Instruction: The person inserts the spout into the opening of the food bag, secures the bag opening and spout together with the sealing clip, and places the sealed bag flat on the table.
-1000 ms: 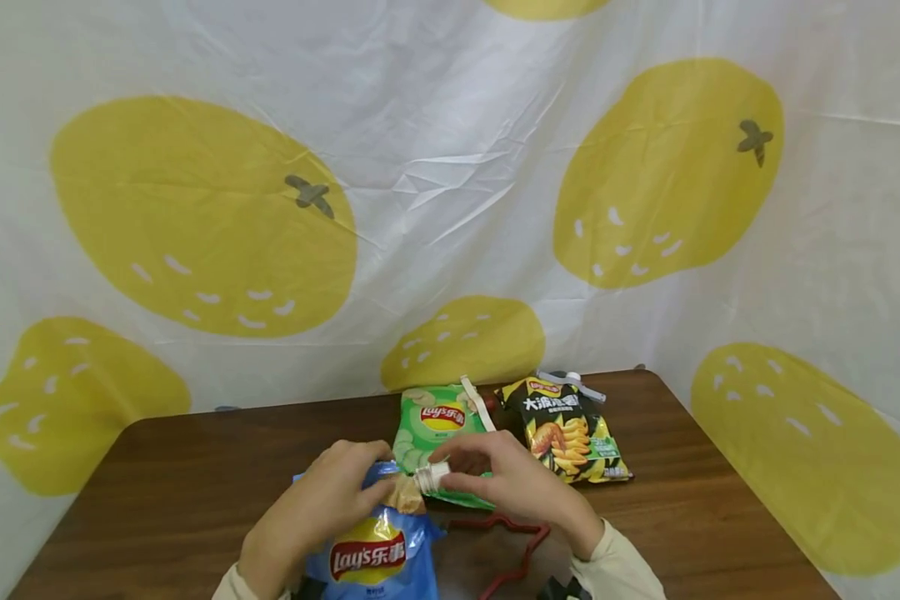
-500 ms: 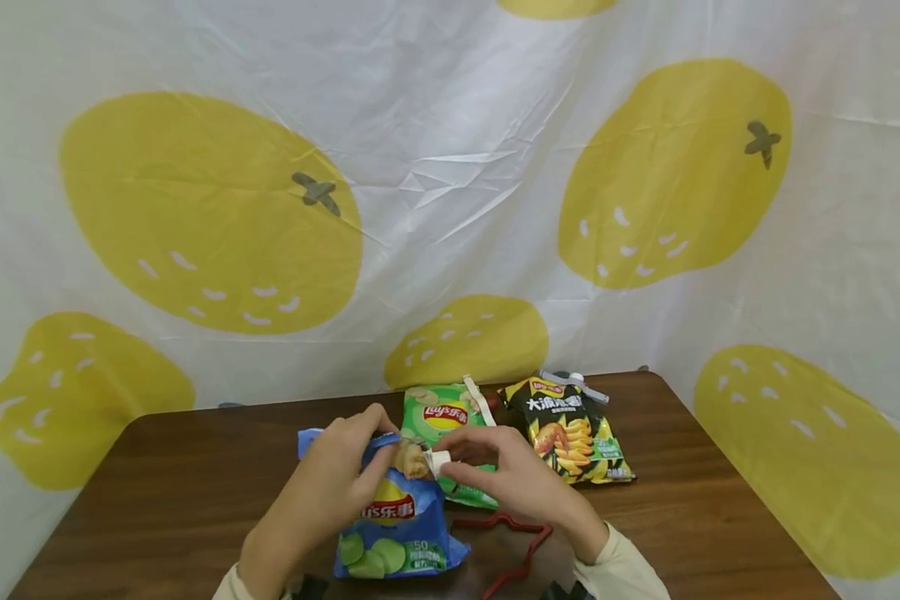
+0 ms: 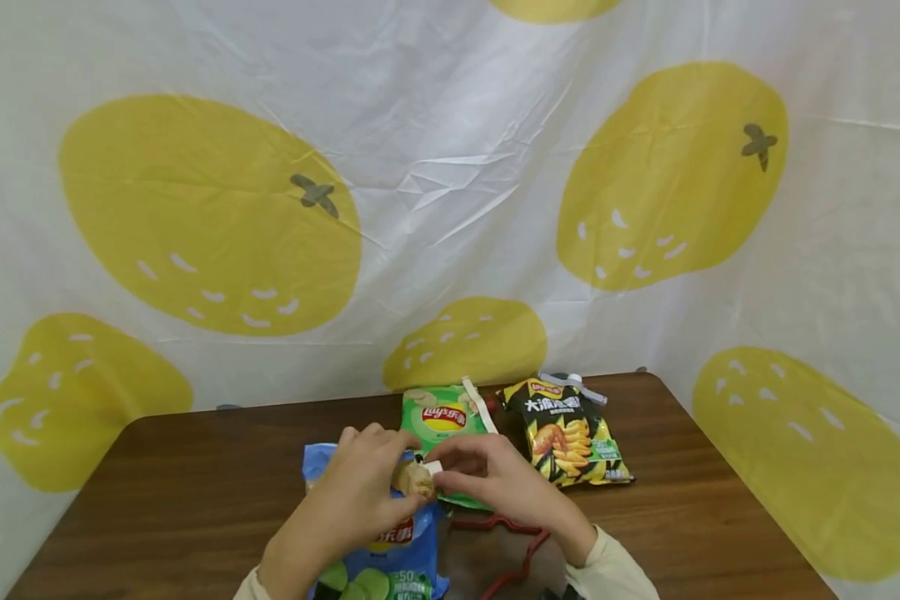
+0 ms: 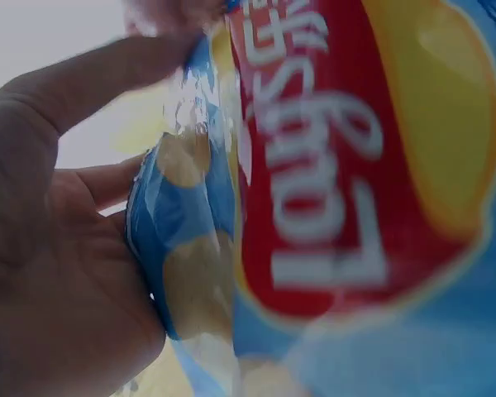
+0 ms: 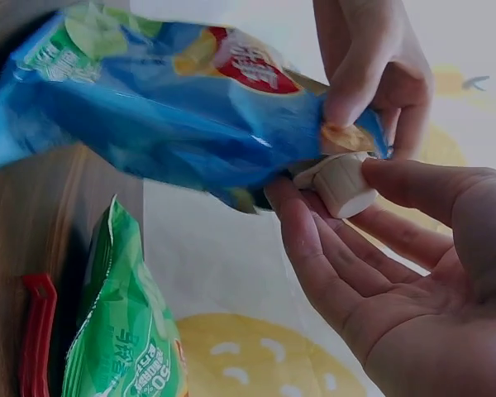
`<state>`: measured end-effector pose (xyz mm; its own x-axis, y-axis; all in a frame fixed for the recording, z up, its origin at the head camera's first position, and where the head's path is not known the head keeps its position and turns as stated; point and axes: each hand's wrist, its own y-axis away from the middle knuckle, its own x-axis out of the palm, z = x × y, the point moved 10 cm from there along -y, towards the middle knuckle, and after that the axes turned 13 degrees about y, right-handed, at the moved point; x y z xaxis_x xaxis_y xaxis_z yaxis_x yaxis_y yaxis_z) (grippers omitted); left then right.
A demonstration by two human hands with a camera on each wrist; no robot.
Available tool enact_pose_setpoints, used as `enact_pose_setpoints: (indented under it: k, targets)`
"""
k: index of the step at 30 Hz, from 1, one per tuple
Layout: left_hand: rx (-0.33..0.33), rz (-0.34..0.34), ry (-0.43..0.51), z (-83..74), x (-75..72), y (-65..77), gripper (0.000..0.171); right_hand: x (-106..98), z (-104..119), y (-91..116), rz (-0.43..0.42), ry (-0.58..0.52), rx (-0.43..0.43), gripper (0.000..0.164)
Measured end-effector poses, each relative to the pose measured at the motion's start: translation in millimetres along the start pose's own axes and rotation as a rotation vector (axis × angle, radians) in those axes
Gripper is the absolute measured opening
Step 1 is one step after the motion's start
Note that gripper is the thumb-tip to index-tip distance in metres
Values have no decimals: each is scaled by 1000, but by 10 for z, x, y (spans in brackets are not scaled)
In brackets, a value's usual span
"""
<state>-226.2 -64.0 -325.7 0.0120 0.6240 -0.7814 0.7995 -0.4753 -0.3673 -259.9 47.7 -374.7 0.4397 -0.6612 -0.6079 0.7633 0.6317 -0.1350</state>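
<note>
A blue Lay's chip bag (image 3: 412, 542) hangs from my left hand (image 3: 360, 492), its upper corner gathered between thumb and fingers. In the left wrist view the thumb and palm lie beside the crinkled edge of the chip bag (image 4: 331, 165). At that corner my right hand (image 3: 506, 483) pinches a small white ridged cap. The right wrist view shows the cap (image 5: 345, 186) between thumb and fingers, right against the bag's gathered end, with the left thumb just above it.
Behind my hands lies a green Lay's bag (image 3: 442, 417) with a white clip (image 3: 478, 404) across its corner. To its right is a black chip bag (image 3: 570, 433) with a grey clip (image 3: 573, 387). A red angular strip (image 3: 528, 554) lies on the wooden table (image 3: 195, 467).
The blue bag rose and swung up, then came down a little and tilted. My left hand has shifted right, its thumb closer to the cap. The right hand has barely moved.
</note>
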Motion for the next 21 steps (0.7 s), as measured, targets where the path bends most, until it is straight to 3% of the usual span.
enact_pose_setpoints:
  k: [4, 12, 18, 21]
  targets:
    - [24, 2, -56, -24, 70, -19, 27, 23, -34, -13, 21, 5, 2, 22]
    - [46, -44, -76, -11, 60, -40, 24, 141, -36, -31, 60, 63, -73, 36]
    - [86, -89, 9, -16, 36, -44, 22, 110, 27, -62, -109, 221, -131, 37]
    - [114, -176, 25, -52, -70, -35, 29, 46, 32, -52, -169, 214, -114, 35]
